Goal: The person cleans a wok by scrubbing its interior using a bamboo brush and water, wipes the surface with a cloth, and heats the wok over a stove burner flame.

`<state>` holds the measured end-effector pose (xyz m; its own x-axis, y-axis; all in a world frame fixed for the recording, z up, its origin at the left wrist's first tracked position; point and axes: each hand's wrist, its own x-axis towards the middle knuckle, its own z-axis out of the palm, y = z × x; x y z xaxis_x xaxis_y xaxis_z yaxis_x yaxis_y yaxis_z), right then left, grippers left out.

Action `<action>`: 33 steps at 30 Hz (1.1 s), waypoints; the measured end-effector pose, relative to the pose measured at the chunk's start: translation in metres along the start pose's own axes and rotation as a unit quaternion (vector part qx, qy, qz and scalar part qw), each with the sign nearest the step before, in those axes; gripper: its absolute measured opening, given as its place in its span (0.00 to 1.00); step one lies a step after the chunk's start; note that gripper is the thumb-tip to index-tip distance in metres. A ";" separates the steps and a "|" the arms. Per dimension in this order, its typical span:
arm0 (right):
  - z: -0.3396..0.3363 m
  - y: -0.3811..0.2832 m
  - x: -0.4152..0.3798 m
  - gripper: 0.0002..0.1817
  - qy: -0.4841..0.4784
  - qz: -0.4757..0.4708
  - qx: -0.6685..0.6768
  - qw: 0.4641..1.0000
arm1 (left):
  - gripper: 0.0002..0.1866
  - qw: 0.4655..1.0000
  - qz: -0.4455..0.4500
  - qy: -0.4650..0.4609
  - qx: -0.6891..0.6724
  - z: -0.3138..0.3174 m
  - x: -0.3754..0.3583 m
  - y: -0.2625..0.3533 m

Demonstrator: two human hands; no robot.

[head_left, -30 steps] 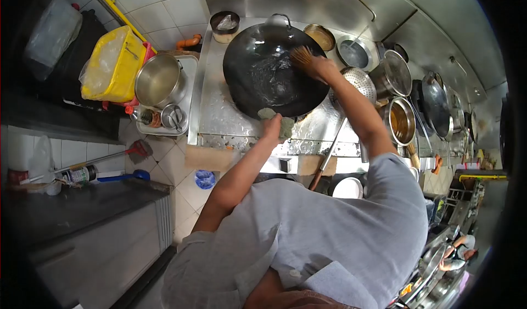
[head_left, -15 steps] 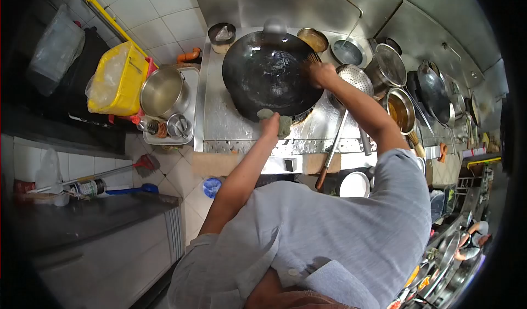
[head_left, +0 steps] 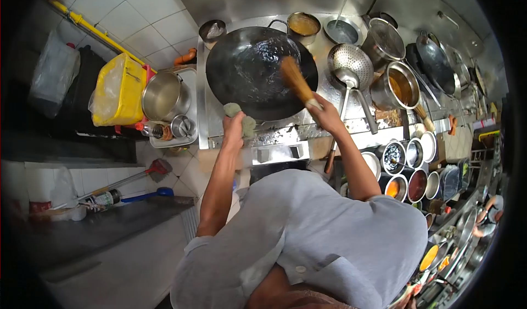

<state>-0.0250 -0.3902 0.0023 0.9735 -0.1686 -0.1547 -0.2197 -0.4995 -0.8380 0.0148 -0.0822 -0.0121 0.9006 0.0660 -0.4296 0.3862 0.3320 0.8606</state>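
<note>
A large black wok (head_left: 241, 78) sits on the steel stove, its inside wet and shiny. My left hand (head_left: 233, 127) is closed around a grey-green cloth (head_left: 248, 128) at the wok's near rim; whether a wok handle is under the cloth is hidden. My right hand (head_left: 328, 114) grips a bamboo wok brush (head_left: 296, 78) by its pale bound end. The bristles point away from me, over the right part of the wok. To the right of the brush, a perforated strainer ladle (head_left: 349, 62) lies with its long handle towards me.
Metal pots (head_left: 396, 84) and a small pan (head_left: 303, 24) stand behind and right of the wok. At right are several sauce containers (head_left: 394, 156). On the left are a yellow bin (head_left: 118, 89) and a steel pot (head_left: 163, 95) on a tray. Another person's arms (head_left: 486, 215) show far right.
My right hand has come back towards me with the brush, from the wok's right rim to its near right side. My left hand still holds the cloth at the near rim.
</note>
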 end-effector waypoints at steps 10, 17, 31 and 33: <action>-0.013 -0.002 -0.079 0.34 0.157 0.150 0.272 0.938 | 0.11 0.969 0.158 0.001 0.191 0.030 -0.030 0.064; 0.006 -0.006 -0.018 0.37 0.110 0.079 0.302 0.944 | 0.23 0.902 0.268 0.079 0.330 0.065 -0.031 0.075; 0.031 -0.027 -0.047 0.48 -0.124 -0.079 -0.087 0.985 | 0.17 0.847 0.389 0.066 0.357 0.093 -0.081 0.048; 0.025 0.043 -0.036 0.48 -0.150 0.035 -0.225 0.962 | 0.18 0.854 0.376 0.075 0.351 0.077 -0.065 0.049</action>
<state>-0.0682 -0.3847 -0.0410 0.9152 0.0051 -0.4031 -0.2243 -0.8244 -0.5196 -0.0094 -0.1426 0.0794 0.9312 0.1484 0.3328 -0.2197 -0.5001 0.8376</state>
